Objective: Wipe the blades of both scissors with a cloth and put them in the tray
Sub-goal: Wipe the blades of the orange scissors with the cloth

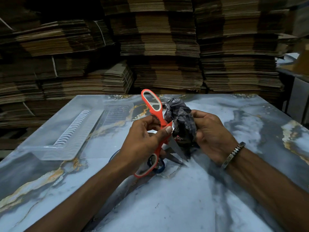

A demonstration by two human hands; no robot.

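A storeroom or packing warehouse, by the look of it: tall stacks of flattened cardboard boxes (163,39), some tied with white straps, fill the dim wall behind a marble-patterned worktop (184,198).

A tabletop (167,206) with a blue-grey marbled pattern and gold veining fills the lower part of the view. Behind its far edge, stacks of flattened cardboard sheets (167,47) rise in tall brown piles across the whole background, some bundles tied with a white strap (54,66). At the far right stands a grey metal surface (299,97).
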